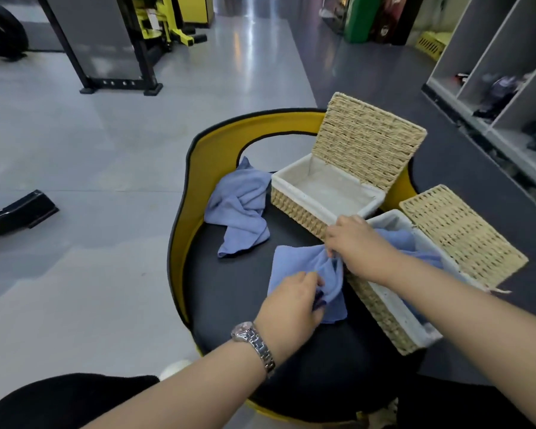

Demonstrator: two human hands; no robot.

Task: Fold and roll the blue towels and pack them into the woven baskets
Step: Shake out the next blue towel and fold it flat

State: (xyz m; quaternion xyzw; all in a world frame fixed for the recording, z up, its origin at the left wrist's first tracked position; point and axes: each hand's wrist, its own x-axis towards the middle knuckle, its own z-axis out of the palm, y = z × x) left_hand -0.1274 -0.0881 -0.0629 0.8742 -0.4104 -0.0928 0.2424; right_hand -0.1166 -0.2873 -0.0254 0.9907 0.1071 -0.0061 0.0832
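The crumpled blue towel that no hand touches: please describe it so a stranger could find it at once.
Start at the round black seat with the yellow rim. At its far left lies the crumpled blue towel, just left of the empty woven basket with the white lining. Unlike the other blue towel, held by both hands, it lies loose and untouched.

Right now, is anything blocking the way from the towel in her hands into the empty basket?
Nothing visible does. Both the left hand and right hand grip the blue towel on the black seat, just in front of the empty lined basket, whose lid stands open.
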